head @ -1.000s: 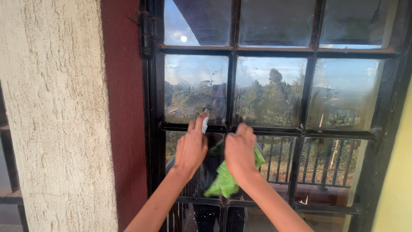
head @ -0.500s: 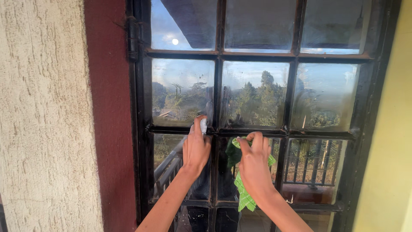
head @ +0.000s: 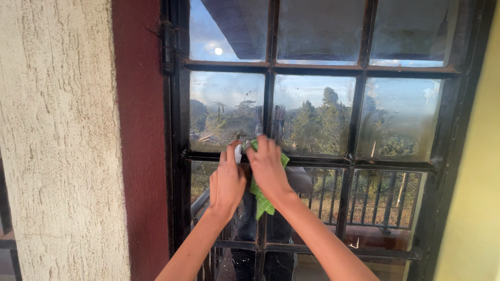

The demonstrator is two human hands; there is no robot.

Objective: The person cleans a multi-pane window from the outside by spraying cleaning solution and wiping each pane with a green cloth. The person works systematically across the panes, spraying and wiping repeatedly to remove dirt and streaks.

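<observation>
My right hand [head: 268,166] presses a green cloth [head: 263,200] against the glass near the black crossbar [head: 312,158] of a multi-pane window. The cloth hangs down below the palm. My left hand [head: 226,182] rests just beside it on the lower left pane, holding a small white object [head: 238,153] between thumb and finger; I cannot tell what it is. The two hands almost touch. The panes reflect trees, sky and a railing.
The black metal window frame [head: 174,156] has a hinge [head: 166,47] at its upper left. A dark red band of wall [head: 138,140] borders it, then rough cream plaster [head: 57,140]. A yellow wall [head: 476,182] stands at the right.
My right hand with the cloth has slid left along the crossbar until it sits beside my left hand. The view has shifted slightly right.
</observation>
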